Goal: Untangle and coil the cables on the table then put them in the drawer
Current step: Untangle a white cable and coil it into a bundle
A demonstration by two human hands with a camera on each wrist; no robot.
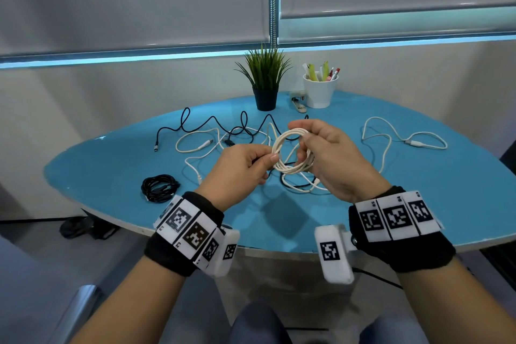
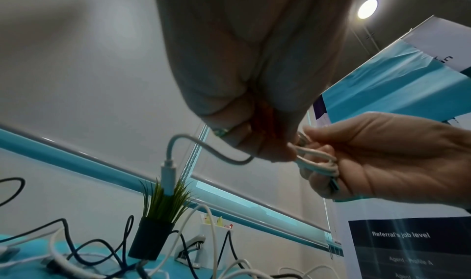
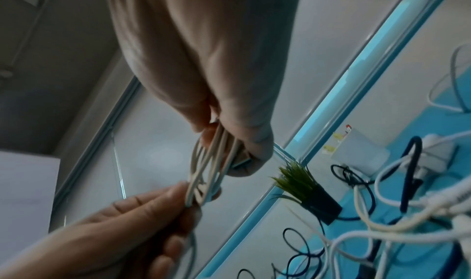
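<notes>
A white cable coil (image 1: 290, 152) hangs in the air above the blue table (image 1: 111, 165), held between both hands. My left hand (image 1: 240, 165) pinches the coil's left side, and a loose end with a white plug (image 2: 168, 174) dangles from it. My right hand (image 1: 329, 153) grips the coil's right side with fingers curled round the loops (image 3: 214, 162). A coiled black cable (image 1: 159, 187) lies at the table's front left. A tangle of dark and white cables (image 1: 223, 134) spreads behind the hands. Another white cable (image 1: 402, 139) lies loose at the right.
A potted plant (image 1: 265, 78) and a white cup of pens (image 1: 319, 89) stand at the table's back, with a stapler (image 1: 298, 103) between them. Window blinds run behind the table. No drawer is in view.
</notes>
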